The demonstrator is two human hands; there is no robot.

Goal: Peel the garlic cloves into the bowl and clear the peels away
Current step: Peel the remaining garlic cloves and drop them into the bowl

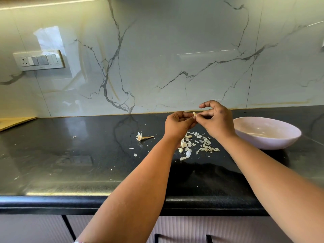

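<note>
A small pale garlic clove (194, 114) is held up above the black counter, between both hands. My left hand (178, 125) pinches it from the left with curled fingers. My right hand (216, 120) pinches its right end with thumb and fingertip, the other fingers raised. Below the hands lies a pile of papery garlic peels (196, 143) on the counter. A pale pink bowl (291, 137) stands to the right of the hands; what lies inside it is hard to make out.
A bare garlic stem with its root base (142, 137) lies left of the peels. Small peel flakes (135, 154) dot the black counter (70, 155). A wooden board (15, 122) sits at the far left, a switch plate (39, 60) on the marble wall.
</note>
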